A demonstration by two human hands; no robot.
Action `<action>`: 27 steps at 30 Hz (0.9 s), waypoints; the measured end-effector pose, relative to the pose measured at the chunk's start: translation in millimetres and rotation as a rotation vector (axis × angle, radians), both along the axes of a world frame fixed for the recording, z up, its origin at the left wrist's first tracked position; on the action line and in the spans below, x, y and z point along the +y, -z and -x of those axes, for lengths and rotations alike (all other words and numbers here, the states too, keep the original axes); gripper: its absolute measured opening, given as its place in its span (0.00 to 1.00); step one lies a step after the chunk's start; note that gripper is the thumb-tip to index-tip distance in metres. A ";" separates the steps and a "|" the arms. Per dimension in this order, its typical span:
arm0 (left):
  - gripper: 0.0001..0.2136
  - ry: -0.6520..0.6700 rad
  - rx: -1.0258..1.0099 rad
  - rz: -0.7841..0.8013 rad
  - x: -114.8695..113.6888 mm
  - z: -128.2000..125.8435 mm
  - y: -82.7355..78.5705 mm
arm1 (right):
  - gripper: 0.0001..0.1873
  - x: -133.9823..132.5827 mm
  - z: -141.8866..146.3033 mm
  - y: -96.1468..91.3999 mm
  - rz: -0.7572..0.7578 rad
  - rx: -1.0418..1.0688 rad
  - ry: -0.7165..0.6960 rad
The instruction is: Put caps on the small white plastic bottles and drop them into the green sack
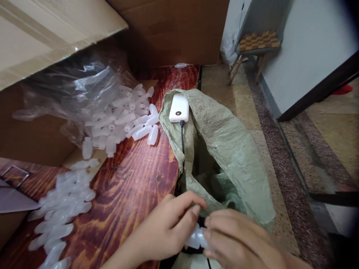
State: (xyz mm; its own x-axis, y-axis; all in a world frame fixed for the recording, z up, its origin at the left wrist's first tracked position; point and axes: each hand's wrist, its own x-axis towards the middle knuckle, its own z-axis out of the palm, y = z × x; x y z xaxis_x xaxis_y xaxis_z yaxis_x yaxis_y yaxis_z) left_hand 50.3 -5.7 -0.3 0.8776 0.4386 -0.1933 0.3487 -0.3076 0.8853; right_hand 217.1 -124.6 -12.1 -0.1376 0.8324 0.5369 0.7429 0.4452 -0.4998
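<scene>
Right now your two hands meet at the bottom of the view, and both are pinching one small clear bottle (196, 239). Your left hand (165, 228) has its fingers curled over the bottle's left end, and your right hand (238, 239) grips the other end with its fingertips. So both hands are closed on that bottle, right at the table edge.

Just past your fingers is the open mouth of a green sack (230, 149). A white power bank (178, 107) lies on the sack's far rim, and its black cable (182, 138) runs down toward your hands.

To the left of your grip, a pile of clear bottles (60, 213) lies on the red wooden table (131, 186). Farther off on that side, more bottles (126, 119) spill from a clear plastic bag (73, 89) inside a cardboard box (42, 33).

Far away to the right, a chair (256, 43) stands on the floor by the wall.
</scene>
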 end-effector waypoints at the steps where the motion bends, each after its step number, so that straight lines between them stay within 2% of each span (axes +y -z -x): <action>1: 0.14 0.000 0.002 -0.032 -1.1 0.2 0.1 | 0.15 0.6 0.8 1.7 0.042 -0.004 0.021; 4: 0.12 0.010 0.031 -0.130 -4.1 0.6 -0.1 | 0.26 -0.4 2.0 7.3 0.091 -0.008 0.111; 6: 0.12 0.010 0.031 -0.171 -4.9 0.6 -0.6 | 0.23 -2.1 -1.0 11.7 -0.006 -0.056 0.149; 7: 0.12 0.012 0.020 -0.184 -4.9 0.5 -0.8 | 0.19 -2.9 -4.3 14.7 -0.054 -0.107 0.110; 9: 0.11 0.034 0.006 -0.213 -4.8 0.1 -0.9 | 0.17 -4.1 -13.3 21.6 -0.029 -0.219 -0.022; 10: 0.12 0.049 0.006 -0.229 -4.8 -0.2 -0.9 | 0.18 -5.0 -18.0 24.8 0.033 -0.257 -0.076; 12: 0.13 0.072 0.015 -0.252 -5.0 -0.9 -0.6 | 0.29 -8.0 -24.9 28.9 0.151 -0.287 -0.084; 13: 0.13 0.074 0.022 -0.258 -5.1 -1.3 -0.5 | 0.30 -9.9 -26.3 29.1 0.140 -0.276 -0.059; 15: 0.13 0.074 0.030 -0.268 -5.4 -2.0 -0.7 | 0.19 -12.9 -25.7 26.5 0.031 -0.251 -0.054; 17: 0.13 0.084 0.041 -0.289 -5.9 -2.6 -1.1 | 0.16 -13.2 -23.5 23.0 0.009 -0.221 -0.088; 18: 0.13 0.088 0.052 -0.306 -6.3 -2.8 -1.2 | 0.19 -12.2 -22.8 22.0 0.042 -0.204 -0.095; 20: 0.13 0.090 0.065 -0.340 -7.5 -3.0 -0.9 | 0.31 -8.9 -21.5 22.2 0.103 -0.173 -0.105; 21: 0.13 0.087 0.059 -0.347 -8.2 -3.0 -0.5 | 0.32 -7.2 -20.1 23.4 0.096 -0.153 -0.092; 24: 0.13 0.068 -0.009 -0.309 -9.8 -2.5 2.2 | 0.18 -4.0 -7.7 30.0 0.043 -0.056 -0.040; 27: 0.13 0.028 -0.041 -0.316 -11.4 -1.3 6.4 | 0.17 -5.6 14.6 40.2 0.165 0.221 0.068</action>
State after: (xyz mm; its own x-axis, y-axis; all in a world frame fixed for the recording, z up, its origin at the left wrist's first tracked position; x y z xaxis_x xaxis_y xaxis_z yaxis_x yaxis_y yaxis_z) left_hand 51.6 -17.1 -6.7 0.8947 0.4464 -0.0158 0.3020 -0.5784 0.7578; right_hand 202.5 -130.2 -52.3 0.0271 0.9143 0.4041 0.6331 0.2971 -0.7148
